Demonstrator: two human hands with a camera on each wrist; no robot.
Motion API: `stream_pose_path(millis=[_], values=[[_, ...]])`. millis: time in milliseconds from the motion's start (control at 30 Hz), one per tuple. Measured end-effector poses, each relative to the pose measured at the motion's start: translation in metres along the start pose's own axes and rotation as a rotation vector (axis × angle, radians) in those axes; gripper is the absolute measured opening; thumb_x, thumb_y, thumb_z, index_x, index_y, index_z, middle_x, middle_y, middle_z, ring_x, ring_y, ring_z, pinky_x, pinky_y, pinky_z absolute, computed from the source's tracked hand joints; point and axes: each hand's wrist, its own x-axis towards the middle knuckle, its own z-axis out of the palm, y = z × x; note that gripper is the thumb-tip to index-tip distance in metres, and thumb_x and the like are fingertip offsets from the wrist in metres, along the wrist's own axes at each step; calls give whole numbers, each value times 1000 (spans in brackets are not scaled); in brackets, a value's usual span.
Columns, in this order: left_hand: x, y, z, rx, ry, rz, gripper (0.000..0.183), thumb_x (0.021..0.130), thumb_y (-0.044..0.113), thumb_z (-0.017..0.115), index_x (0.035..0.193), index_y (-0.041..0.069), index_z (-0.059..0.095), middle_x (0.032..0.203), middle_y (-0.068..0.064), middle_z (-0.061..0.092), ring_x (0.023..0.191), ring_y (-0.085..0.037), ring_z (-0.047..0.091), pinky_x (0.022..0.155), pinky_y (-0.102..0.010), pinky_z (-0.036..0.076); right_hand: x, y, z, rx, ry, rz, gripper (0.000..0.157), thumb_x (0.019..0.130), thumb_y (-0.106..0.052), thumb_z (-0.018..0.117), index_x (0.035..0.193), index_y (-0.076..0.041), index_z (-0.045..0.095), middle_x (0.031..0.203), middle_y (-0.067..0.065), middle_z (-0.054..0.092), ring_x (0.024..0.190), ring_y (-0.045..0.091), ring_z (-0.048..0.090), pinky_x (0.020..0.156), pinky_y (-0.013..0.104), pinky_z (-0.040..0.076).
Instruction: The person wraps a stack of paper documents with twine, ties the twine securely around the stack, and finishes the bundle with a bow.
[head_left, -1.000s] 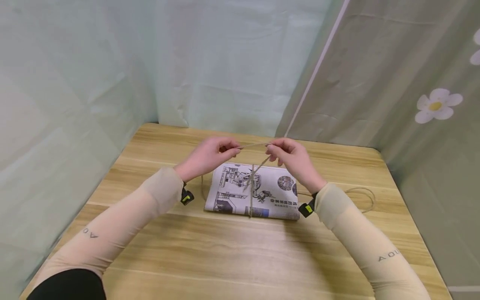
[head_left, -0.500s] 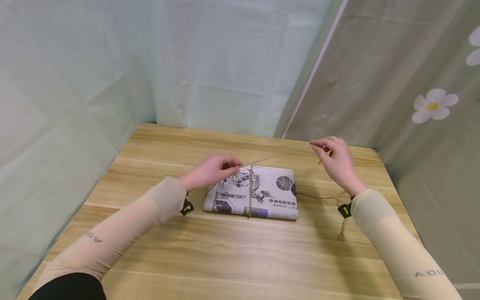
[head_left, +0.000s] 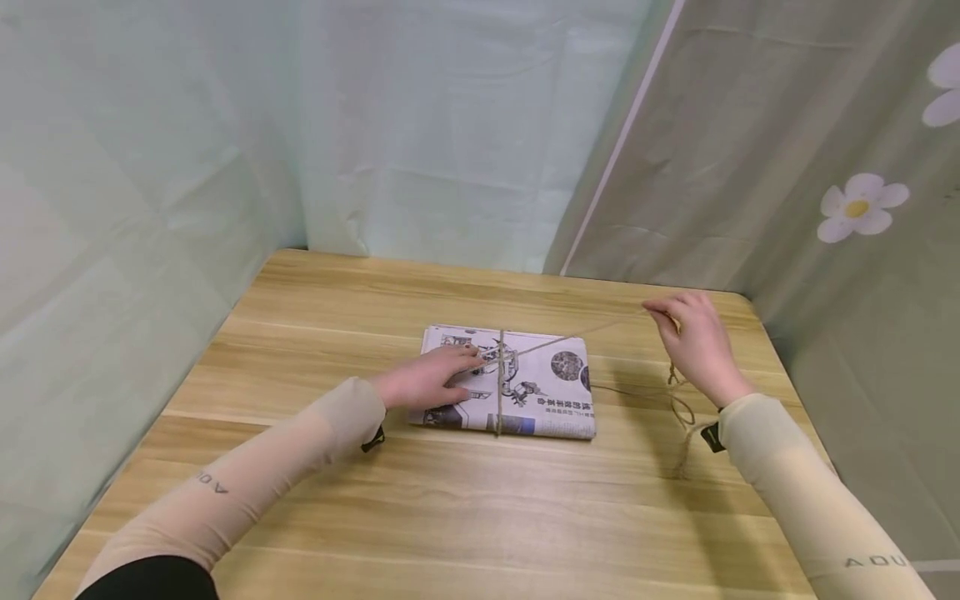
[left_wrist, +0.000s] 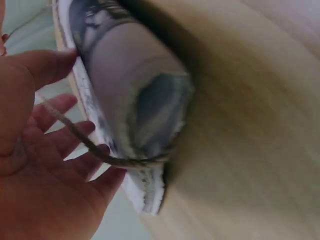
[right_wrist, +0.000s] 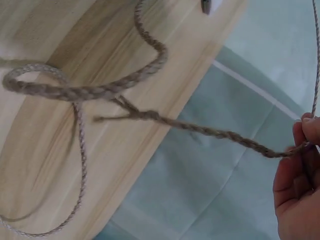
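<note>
A folded newspaper bundle [head_left: 558, 421] lies on the table, crossed by a strand of twine [head_left: 500, 392] from back to front. Over its left part is my left hand [head_left: 427, 381], fingers extended. The left wrist view shows that hand's fingers [left_wrist: 65, 137] spread, with twine [left_wrist: 75, 131] running across them and around the folded edge. Raised to the right of the bundle, my right hand [head_left: 696, 337] pinches the twine between thumb and fingertips. From there a taut strand slants down to the bundle, and a frayed, knotted end hangs out of the fingers in the right wrist view.
Loose loops of twine [right_wrist: 80, 92] lie on the wooden table [head_left: 480, 517] below the right hand. Another strand runs from the bundle's right side toward those loops. Pale curtains [head_left: 465, 142] stand behind the table and along its sides.
My right hand has moved right, drawing the twine out. My left hand has let go of its pinch and come down over the newspaper's left part. The strand now slants low over the bundle.
</note>
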Motion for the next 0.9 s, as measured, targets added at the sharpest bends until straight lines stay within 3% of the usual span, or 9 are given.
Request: stream_pose_path(millis=[100,333,633,900], values=[[-4,-4,4,43,-48,-23,67,101,38,56,155,8,33,160,-19,22,146,-37,19,119,-50,15,-2,3,2,-3,-19,17,20,99,-8,59,114,-4,72,100,11,67,91,29,54,78,48,43],[-13,-16,8,76,-48,2,69,102,43,52,155,5,30,160,-22,20,146,-40,17,118,-52,16,-10,14,7,6,-129,125,24,101,-9,55,119,-5,70,107,12,65,89,30,59,71,48,48],[-22,-31,9,52,-19,-3,68,101,41,54,154,4,33,159,-22,23,145,-40,20,118,-52,19,-25,41,4,-4,-187,200,28,103,-7,50,125,-2,66,116,19,62,98,38,60,79,55,49],[-16,-22,6,47,-38,-12,68,101,41,55,154,6,33,160,-20,23,145,-40,19,117,-52,20,-37,65,8,-81,-366,258,27,102,-13,52,121,-5,69,120,19,66,104,40,61,92,63,41]])
